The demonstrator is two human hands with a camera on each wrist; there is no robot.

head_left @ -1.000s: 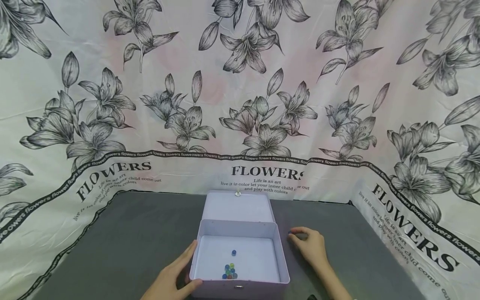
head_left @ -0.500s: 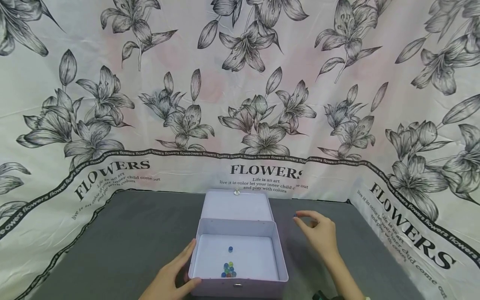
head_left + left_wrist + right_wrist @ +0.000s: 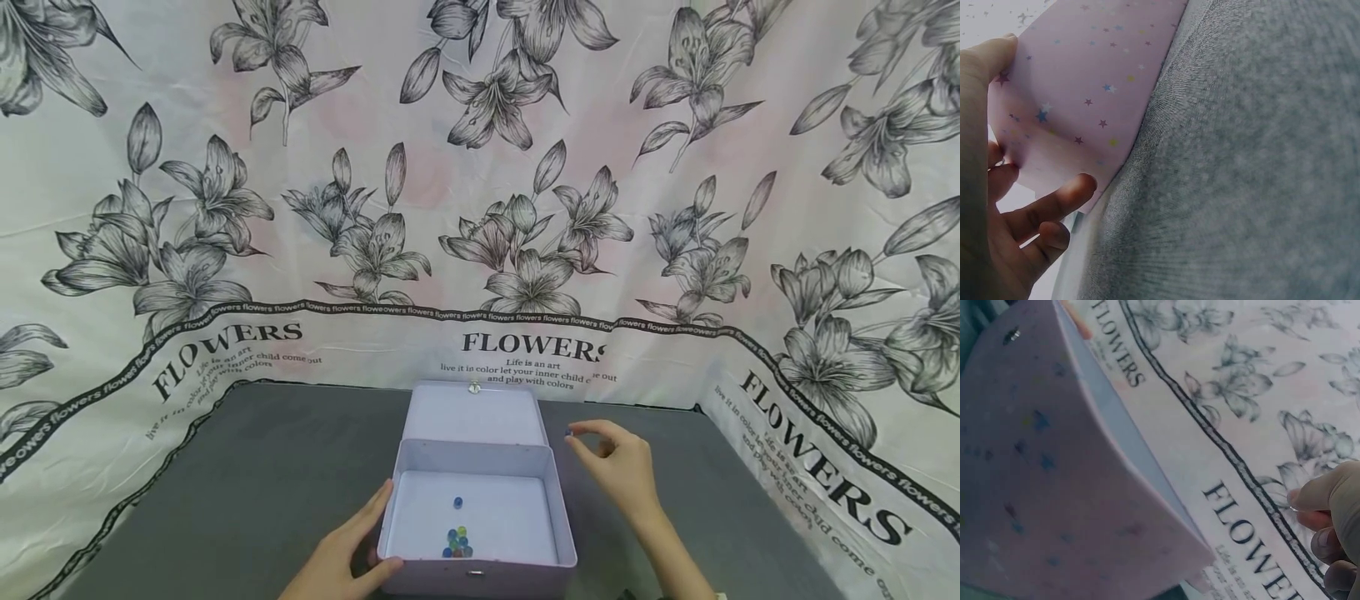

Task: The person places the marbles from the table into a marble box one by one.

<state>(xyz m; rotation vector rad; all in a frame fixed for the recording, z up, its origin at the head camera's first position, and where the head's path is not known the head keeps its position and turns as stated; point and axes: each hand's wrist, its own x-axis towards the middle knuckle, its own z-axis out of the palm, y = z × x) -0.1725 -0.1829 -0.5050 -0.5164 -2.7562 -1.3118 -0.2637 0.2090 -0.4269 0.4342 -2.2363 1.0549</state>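
A pale lilac box [image 3: 517,512] stands on the table with its hinged lid [image 3: 474,417] tipped back. Inside it, several glass marbles [image 3: 457,543] in blue, green, yellow and reddish cluster by the front wall. One blue marble [image 3: 458,502] lies apart, nearer the middle. My left hand [image 3: 341,546] grips the box's front left corner, thumb at the front and fingers along the left side. Stars are printed on the outer wall [image 3: 1088,81] in the left wrist view. Raised right of the box, my right hand [image 3: 622,471] pinches a small blue marble [image 3: 568,432] between thumb and forefinger.
A dark grey cloth [image 3: 270,467] covers the table on both sides of the box. Behind and at the sides hangs a white curtain [image 3: 390,342] with flower prints and lettering. A small metal clasp [image 3: 475,572] sits on the box's front.
My right hand has lifted the blue marble from low beside the box, swung right, then come back left toward the lid. The loose marble inside rolled slightly left. My left hand stays put.
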